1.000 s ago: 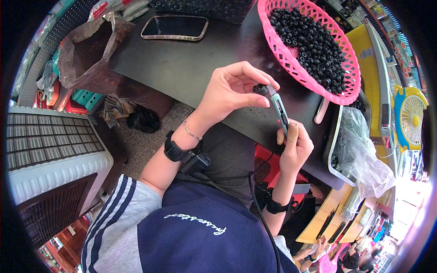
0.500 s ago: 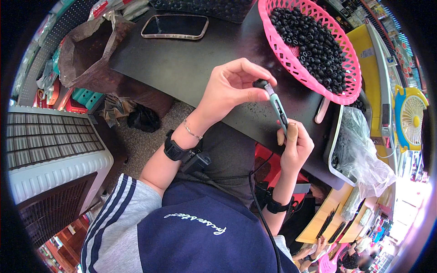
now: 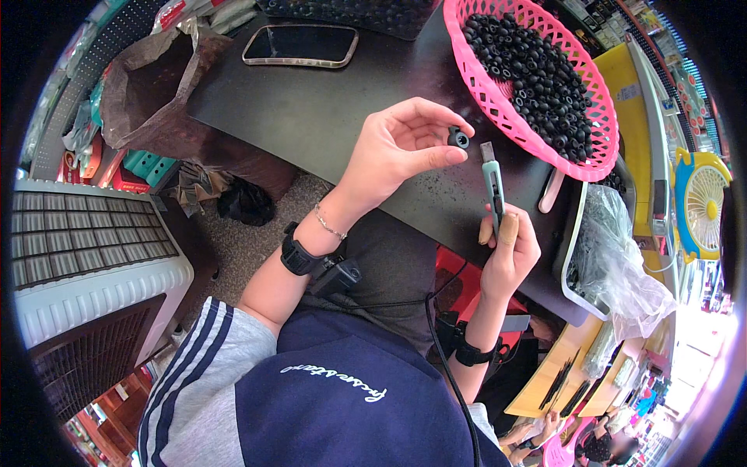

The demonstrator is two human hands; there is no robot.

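Note:
Between thumb and fingers, my left hand (image 3: 397,146) pinches a small round black rubber piece (image 3: 459,138) with a hole through it, held above the dark table (image 3: 327,117). My right hand (image 3: 510,249) grips a pale green utility knife (image 3: 494,187) by its handle, its short blade pointing up and away from me. The blade tip is just right of the black piece, apart from it. Finger covers show on the right thumb and one fingertip. Beyond both hands stands a pink lattice basket (image 3: 498,117) holding many similar black pieces (image 3: 533,86).
A phone (image 3: 300,45) lies at the table's far left, beside an open brown bag (image 3: 148,117). Right of the basket are a light-coloured stick (image 3: 552,191) and a white-rimmed tray with clear plastic (image 3: 615,249). A black cable (image 3: 433,335) crosses my lap. An air cooler (image 3: 93,265) stands left.
The knife blade has moved right, off the black piece, and the knife is more upright. The left hand has turned the piece so its hole shows.

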